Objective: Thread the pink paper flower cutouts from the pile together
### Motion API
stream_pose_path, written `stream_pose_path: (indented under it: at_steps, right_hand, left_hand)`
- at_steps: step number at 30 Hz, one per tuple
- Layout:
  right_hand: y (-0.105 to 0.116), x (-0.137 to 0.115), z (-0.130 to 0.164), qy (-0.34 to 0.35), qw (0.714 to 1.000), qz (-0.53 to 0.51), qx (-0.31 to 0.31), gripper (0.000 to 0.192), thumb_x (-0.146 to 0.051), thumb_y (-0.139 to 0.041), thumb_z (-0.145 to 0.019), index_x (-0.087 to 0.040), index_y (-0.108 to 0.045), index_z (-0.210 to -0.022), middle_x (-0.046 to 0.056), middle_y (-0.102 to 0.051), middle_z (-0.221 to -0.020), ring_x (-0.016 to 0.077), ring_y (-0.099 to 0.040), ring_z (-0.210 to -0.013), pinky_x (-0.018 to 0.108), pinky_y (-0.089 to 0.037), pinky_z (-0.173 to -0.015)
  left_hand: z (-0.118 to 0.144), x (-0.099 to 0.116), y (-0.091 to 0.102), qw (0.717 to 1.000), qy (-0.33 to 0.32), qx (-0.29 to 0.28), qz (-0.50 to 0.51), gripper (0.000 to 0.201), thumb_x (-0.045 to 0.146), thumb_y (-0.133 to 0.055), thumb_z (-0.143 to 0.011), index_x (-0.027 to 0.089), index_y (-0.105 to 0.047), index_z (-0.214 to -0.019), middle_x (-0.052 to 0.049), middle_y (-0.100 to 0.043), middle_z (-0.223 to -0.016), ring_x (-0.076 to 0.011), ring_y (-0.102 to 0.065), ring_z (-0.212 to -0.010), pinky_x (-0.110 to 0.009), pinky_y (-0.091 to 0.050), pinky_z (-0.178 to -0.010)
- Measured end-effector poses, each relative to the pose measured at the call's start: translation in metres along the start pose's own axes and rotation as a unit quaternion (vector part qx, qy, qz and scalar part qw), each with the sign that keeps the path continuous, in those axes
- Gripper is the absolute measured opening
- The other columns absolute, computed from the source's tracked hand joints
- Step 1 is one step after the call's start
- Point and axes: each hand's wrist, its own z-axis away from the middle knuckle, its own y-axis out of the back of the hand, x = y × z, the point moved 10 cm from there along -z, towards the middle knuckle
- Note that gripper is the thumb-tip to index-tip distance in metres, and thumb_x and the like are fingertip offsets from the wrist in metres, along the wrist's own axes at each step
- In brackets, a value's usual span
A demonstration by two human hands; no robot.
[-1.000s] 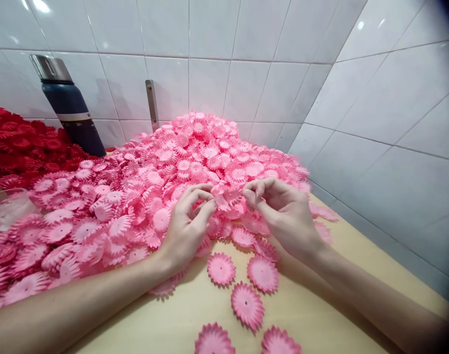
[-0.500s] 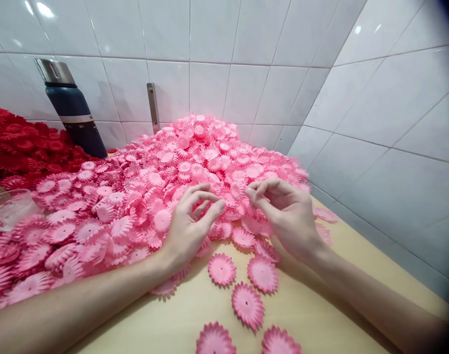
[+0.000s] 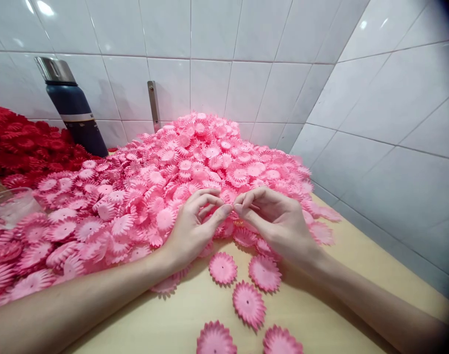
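My left hand and my right hand meet fingertip to fingertip in front of a large heap of pink petal discs. Thumb and forefinger are pinched together on each hand; whatever sits between them is too small or hidden to make out. Below the hands, several loose pink scalloped discs lie flat on the table, among them one disc near the left wrist and another disc with a dark centre hole.
A dark blue bottle with a steel cap stands at the back left, beside a heap of red petal discs. A clear plastic container is at the left edge. Tiled walls bound the wooden table behind and right.
My right hand has moved left and my left hand slightly right, so their fingertips, formerly apart, now meet. The left thumb has closed toward its forefinger.
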Motion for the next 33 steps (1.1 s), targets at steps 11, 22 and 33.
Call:
stream_pose_path:
  at_steps: [11,22,33]
  right_hand:
    - [0.0010,-0.0006,-0.0018,-0.007,1.000,0.001,0.019,0.009,-0.018,-0.067,-0.085,-0.022,-0.061,-0.080,0.001,-0.064,-0.087,0.0138,-0.063,-0.084,0.028,-0.055,-0.079]
    - [-0.0011,-0.0021,-0.0021,-0.004,1.000,0.007,-0.004,0.005,-0.019,-0.067,-0.086,-0.022,-0.063,-0.086,0.000,-0.062,-0.087,0.0122,-0.062,-0.083,0.024,-0.055,-0.075]
    - [0.0018,0.0036,-0.0026,-0.045,0.999,-0.002,0.013,0.014,-0.024,-0.075,-0.079,-0.022,-0.063,-0.085,-0.001,-0.063,-0.083,0.0112,-0.062,-0.078,0.022,-0.055,-0.071]
  left_hand:
    - [0.0012,0.0069,0.0011,1.000,-0.011,0.010,-0.019,0.010,0.026,-0.059,-0.090,0.018,-0.064,-0.087,-0.008,-0.060,-0.113,-0.0172,-0.058,-0.108,-0.029,-0.050,-0.093]
    - [0.0006,0.0017,-0.0011,1.000,-0.025,-0.006,0.015,0.009,0.024,-0.065,-0.086,0.016,-0.066,-0.086,-0.009,-0.059,-0.116,-0.0190,-0.059,-0.110,-0.032,-0.051,-0.093]
    - [0.0011,0.0041,0.0000,0.999,-0.036,-0.004,-0.010,0.008,0.024,-0.066,-0.086,0.016,-0.068,-0.084,-0.007,-0.061,-0.111,-0.0177,-0.060,-0.106,-0.031,-0.050,-0.093]
